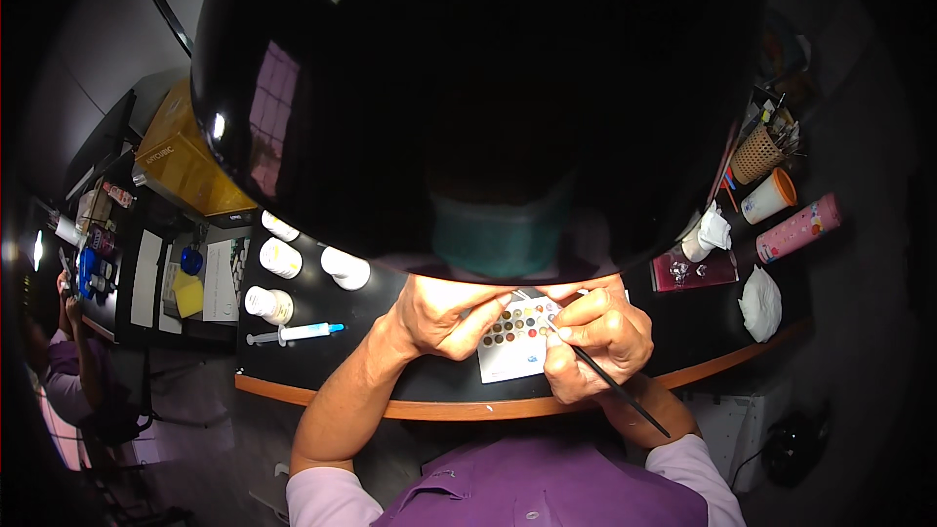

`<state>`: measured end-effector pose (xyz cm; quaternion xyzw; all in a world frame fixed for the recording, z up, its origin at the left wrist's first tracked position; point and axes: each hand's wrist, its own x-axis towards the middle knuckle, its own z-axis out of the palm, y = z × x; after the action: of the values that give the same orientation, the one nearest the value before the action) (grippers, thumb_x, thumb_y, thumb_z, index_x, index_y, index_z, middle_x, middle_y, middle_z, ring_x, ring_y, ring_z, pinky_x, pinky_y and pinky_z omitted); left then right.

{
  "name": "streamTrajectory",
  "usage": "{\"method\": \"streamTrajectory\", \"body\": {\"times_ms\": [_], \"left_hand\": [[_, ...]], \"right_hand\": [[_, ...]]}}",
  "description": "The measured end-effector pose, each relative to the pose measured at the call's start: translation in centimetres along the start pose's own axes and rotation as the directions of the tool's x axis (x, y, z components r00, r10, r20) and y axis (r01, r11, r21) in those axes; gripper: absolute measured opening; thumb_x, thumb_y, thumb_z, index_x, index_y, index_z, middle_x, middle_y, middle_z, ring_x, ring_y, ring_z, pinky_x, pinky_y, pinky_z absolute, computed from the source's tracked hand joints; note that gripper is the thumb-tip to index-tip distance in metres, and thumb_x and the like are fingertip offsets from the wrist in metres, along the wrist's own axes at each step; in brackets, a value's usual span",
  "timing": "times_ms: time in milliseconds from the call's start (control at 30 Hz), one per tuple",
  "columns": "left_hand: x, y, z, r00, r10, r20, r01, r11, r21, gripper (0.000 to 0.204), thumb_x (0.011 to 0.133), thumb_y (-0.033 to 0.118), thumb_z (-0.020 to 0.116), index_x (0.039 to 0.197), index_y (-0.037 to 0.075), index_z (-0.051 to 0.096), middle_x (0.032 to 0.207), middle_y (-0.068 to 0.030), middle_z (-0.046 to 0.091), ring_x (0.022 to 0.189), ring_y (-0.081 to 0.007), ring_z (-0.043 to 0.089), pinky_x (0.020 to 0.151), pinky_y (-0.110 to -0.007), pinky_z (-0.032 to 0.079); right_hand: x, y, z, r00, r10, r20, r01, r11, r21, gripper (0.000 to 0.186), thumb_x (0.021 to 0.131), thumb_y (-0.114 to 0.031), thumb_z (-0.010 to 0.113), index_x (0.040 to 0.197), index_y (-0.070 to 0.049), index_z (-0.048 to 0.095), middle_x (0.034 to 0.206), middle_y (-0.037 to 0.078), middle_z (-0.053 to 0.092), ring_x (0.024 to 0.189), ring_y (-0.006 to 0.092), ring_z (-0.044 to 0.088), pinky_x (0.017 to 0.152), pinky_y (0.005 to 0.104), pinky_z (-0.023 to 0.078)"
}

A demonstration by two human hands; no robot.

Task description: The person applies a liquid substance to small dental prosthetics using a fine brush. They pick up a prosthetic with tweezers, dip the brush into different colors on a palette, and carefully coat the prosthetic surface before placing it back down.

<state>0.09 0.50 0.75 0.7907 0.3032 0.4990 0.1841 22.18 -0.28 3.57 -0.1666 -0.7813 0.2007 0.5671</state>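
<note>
My right hand (607, 340) grips a thin brush-like tool (622, 393) with a long black handle, which slants down toward my body. Its working end is lost among my fingers. Opposite it, my left hand (444, 317) is closed, thumb against fingers; what it pinches is too small and partly hidden to make out. Below and between both hands lies a white palette card (509, 364) with rows of round spots in brown, red, yellow and dark tones. My fingers hover over or touch its far edge; I cannot tell which.
A glossy black curved shape (468, 88) blocks the upper view. White bottles (281, 259) and a syringe (307, 332) stand or lie left. Right are crumpled tissue (760, 304), a pink bottle (798, 227), an orange-rimmed cup (768, 196) and a woven basket (756, 155). Another person (78, 376) sits far left.
</note>
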Motion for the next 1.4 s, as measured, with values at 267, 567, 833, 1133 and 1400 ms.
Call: {"method": "streamTrajectory", "body": {"times_ms": [267,567,833,1133,1400], "left_hand": [[0.3,0.3,0.2,1.0,0.005,-0.028,-0.006,0.999,-0.052,0.032,0.07,-0.003,0.064,0.098,-0.004,0.078,0.076,-0.0102,0.065,0.065,-0.0203,0.06,0.06,-0.032,0.05],[0.2,0.1,0.3,0.999,0.025,-0.04,-0.026,0.999,-0.031,0.032,0.069,-0.003,0.064,0.098,-0.004,0.078,0.076,-0.0103,0.065,0.065,-0.0213,0.061,0.06,-0.032,0.05],[-0.2,0.0,0.4,0.999,0.009,-0.036,-0.01,1.0,-0.02,0.031,0.069,-0.003,0.064,0.097,-0.004,0.077,0.074,-0.0107,0.065,0.065,-0.0219,0.061,0.059,-0.033,0.05],[0.4,-0.2,0.1,0.991,0.129,-0.018,-0.125,0.979,0.159,0.029,0.065,0.001,0.067,0.092,-0.003,0.076,0.071,-0.0087,0.065,0.058,-0.0227,0.063,0.055,-0.034,0.05],[0.6,-0.4,0.1,0.986,0.166,-0.027,-0.16,0.973,0.166,0.029,0.064,0.001,0.067,0.092,-0.003,0.075,0.07,-0.0085,0.064,0.058,-0.0223,0.063,0.054,-0.033,0.05]], "right_hand": [[-0.1,0.2,0.1,1.0,-0.006,0.0,0.006,1.0,-0.007,0.018,0.072,0.003,0.068,0.081,-0.004,0.054,0.077,0.007,0.061,0.086,0.0299,0.068,0.077,0.039,0.057],[0.0,0.2,0.2,1.0,-0.01,-0.019,0.01,1.0,-0.004,0.019,0.071,0.005,0.067,0.081,-0.005,0.054,0.075,0.007,0.061,0.085,0.0299,0.068,0.076,0.039,0.057],[0.0,0.1,0.1,1.0,-0.006,-0.01,0.006,1.0,0.021,0.02,0.07,0.006,0.066,0.081,-0.005,0.053,0.074,0.007,0.06,0.087,0.0312,0.068,0.077,0.0394,0.058],[-0.1,0.4,0.1,0.999,0.05,-0.013,-0.05,0.997,0.065,0.017,0.07,0.005,0.066,0.079,-0.004,0.054,0.073,0.008,0.059,0.09,0.0328,0.069,0.079,0.0411,0.06],[-0.3,0.4,0.6,0.997,0.067,-0.04,-0.066,0.997,0.03,0.017,0.068,0.006,0.066,0.076,-0.004,0.055,0.073,0.007,0.06,0.088,0.0323,0.069,0.078,0.0403,0.059]]}}
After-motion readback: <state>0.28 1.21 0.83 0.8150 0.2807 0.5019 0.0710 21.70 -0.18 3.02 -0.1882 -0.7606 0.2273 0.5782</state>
